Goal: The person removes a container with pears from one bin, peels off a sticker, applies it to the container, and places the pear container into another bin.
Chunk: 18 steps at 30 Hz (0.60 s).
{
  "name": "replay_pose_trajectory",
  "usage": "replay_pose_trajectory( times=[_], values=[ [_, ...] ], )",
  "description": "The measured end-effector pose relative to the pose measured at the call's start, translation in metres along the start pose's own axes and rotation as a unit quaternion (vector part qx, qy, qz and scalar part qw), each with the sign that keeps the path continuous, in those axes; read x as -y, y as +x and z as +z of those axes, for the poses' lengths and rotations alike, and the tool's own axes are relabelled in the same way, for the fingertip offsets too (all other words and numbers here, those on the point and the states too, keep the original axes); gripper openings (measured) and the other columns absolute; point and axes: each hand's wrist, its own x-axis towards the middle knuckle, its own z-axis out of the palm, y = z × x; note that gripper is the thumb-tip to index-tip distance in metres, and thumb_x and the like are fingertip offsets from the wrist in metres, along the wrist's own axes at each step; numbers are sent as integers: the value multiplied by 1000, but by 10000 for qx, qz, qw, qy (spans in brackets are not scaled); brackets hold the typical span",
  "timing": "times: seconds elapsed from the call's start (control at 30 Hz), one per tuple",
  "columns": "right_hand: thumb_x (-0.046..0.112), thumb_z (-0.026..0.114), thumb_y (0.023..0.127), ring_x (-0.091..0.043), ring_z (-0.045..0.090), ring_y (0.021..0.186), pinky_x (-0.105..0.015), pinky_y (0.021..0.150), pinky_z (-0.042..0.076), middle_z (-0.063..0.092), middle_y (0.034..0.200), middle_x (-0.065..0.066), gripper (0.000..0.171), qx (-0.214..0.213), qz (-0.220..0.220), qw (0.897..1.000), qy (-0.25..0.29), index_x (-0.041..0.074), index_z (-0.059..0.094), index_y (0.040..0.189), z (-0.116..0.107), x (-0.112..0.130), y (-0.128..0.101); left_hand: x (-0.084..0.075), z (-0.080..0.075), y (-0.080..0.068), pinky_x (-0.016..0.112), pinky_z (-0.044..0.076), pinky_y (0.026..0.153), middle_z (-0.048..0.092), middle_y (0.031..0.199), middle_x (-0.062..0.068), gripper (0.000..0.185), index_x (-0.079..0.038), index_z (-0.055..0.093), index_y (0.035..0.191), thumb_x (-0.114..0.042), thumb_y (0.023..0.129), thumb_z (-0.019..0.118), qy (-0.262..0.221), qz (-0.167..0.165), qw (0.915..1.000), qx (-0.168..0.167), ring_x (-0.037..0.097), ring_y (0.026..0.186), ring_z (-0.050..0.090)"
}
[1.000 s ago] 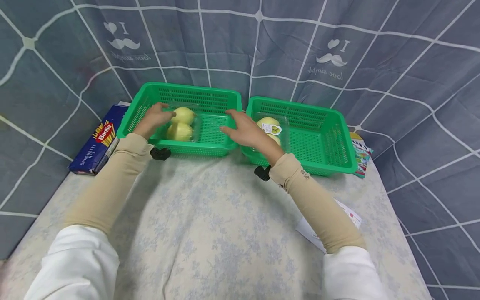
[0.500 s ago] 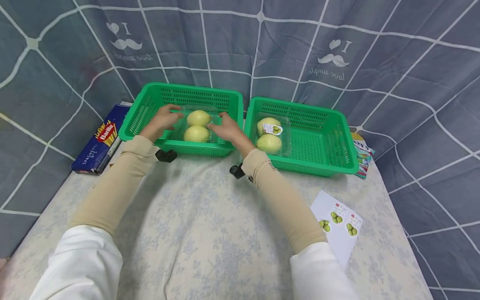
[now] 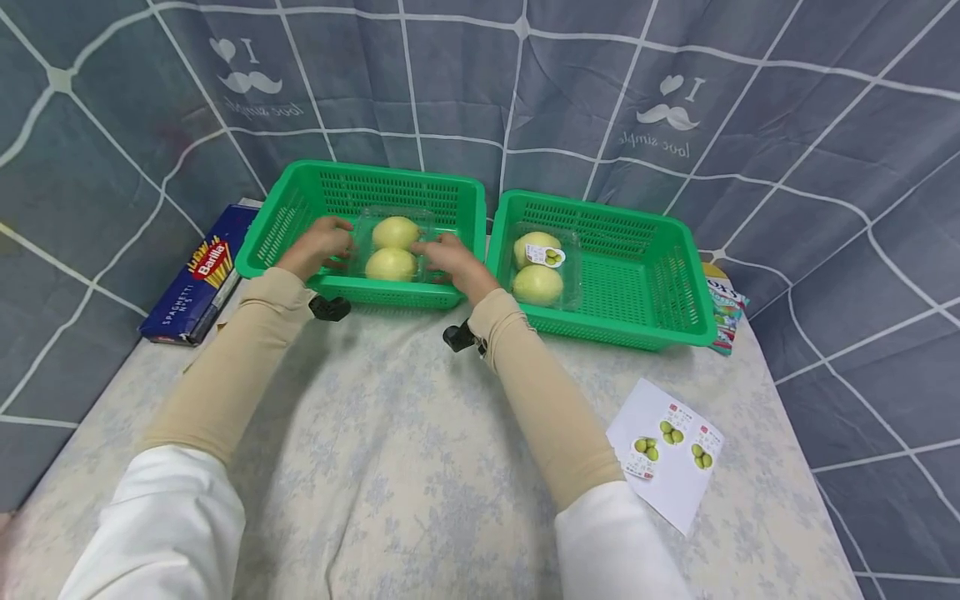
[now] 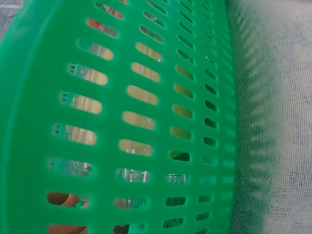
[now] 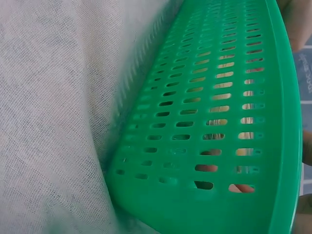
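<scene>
A clear plastic container (image 3: 363,242) holding two pale yellow fruits (image 3: 392,264) sits in the left green basket (image 3: 360,291). My left hand (image 3: 321,247) is inside this basket, its curled fingers right at the container's left side. At the opposite side my right hand (image 3: 453,258) grips the edge, thumb reaching over the container toward the fruit. Both wrist views mostly show the slotted basket wall (image 4: 161,107), with the container and parts of the hands visible through the slots; the fingertips are partly hidden.
A right green basket (image 3: 630,333) holds a similar container with two fruits (image 3: 537,285) and a label (image 3: 544,256). A spaghetti box (image 3: 197,279) lies at far left; a colourful packet (image 3: 724,312) is behind the right basket. A label sheet (image 3: 678,492) lies on the cloth-covered table (image 3: 420,450).
The left container has shifted right, toward the middle of its basket. My right hand has moved left from over the right basket to the left container's side, uncovering the label sheet.
</scene>
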Motion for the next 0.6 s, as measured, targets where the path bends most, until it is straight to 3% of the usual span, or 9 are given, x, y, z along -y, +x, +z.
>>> replay_pose_trajectory(
  times=[0.23, 0.5, 0.6],
  values=[
    [30, 51, 105, -33, 44, 140, -43, 113, 46, 38, 153, -20, 64, 12, 94, 9994, 320, 3, 25, 157, -2, 0, 3, 0, 0, 3, 50, 47, 109, 28, 159, 29, 62, -2, 12, 161, -6, 103, 35, 90, -53, 9999, 118, 43, 137, 43],
    [25, 52, 105, -31, 49, 130, -43, 111, 47, 41, 149, -20, 53, -100, 134, 9983, 555, 2, 37, 151, -2, 1, 4, -1, 0, 3, 46, 52, 101, 38, 148, 29, 60, 1, 19, 159, -6, 102, 39, 308, 33, 9995, -47, 28, 106, 53],
    [22, 51, 105, -30, 51, 124, -44, 112, 46, 42, 148, -22, 52, -97, 113, 9982, 574, 1, 37, 151, 0, 2, 2, 0, -1, 3, 39, 56, 88, 44, 137, 26, 58, 2, 22, 157, -5, 102, 40, 314, 27, 9995, -46, 21, 92, 55]
  ],
)
